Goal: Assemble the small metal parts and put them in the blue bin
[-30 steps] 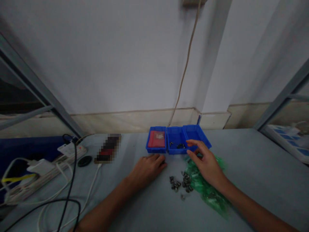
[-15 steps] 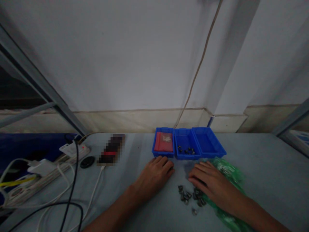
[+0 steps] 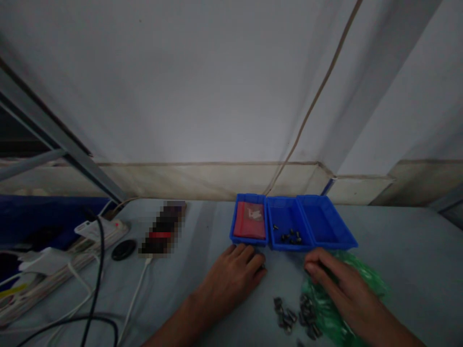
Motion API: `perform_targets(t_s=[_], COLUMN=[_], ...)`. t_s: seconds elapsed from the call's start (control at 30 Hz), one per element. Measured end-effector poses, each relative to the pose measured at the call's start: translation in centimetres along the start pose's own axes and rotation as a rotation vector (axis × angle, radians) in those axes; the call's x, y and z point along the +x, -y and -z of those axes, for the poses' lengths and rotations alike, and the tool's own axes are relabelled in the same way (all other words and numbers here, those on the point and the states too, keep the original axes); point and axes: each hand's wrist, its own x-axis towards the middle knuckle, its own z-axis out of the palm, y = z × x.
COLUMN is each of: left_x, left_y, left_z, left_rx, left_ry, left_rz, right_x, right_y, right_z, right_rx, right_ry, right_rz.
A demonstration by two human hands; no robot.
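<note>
The right hand (image 3: 349,289) has thumb and forefinger brought together at the tips; whether they pinch a small piece, I cannot tell. Below those fingers, toward the left, two heaps of metal parts (image 3: 309,315) lie on the surface (image 3: 224,332), the right-hand heap just beside a green bag (image 3: 325,308) that spreads under the hand. Beyond the fingertips stands the middle tray (image 3: 284,209) with a few dark screws (image 3: 292,237) in it, and the right tray (image 3: 321,221) adjoins it. The left hand (image 3: 235,277) lies palm down, fingers curled and close together; a small glint by its thumb is too hidden to identify. Just past these fingers, the left tray (image 3: 249,242) holds a red packet (image 3: 248,227).
</note>
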Motion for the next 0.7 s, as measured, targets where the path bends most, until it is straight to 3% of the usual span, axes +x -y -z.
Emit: perform_targets(t_s=[0.2, 0.7], left_x=[0.0, 0.1], left_y=[0.1, -0.4], left_z=[-0.2, 0.3], left_rx=[-0.007, 0.003], left_ry=[-0.014, 0.025], left_rz=[-0.004, -0.012], right_x=[0.3, 0.7], right_y=[0.8, 1.4], right_z=[0.9, 0.4], right_rx=[0.298, 1.053], right_ry=[-0.105, -0.089], right_rz=[-0.207, -0.43])
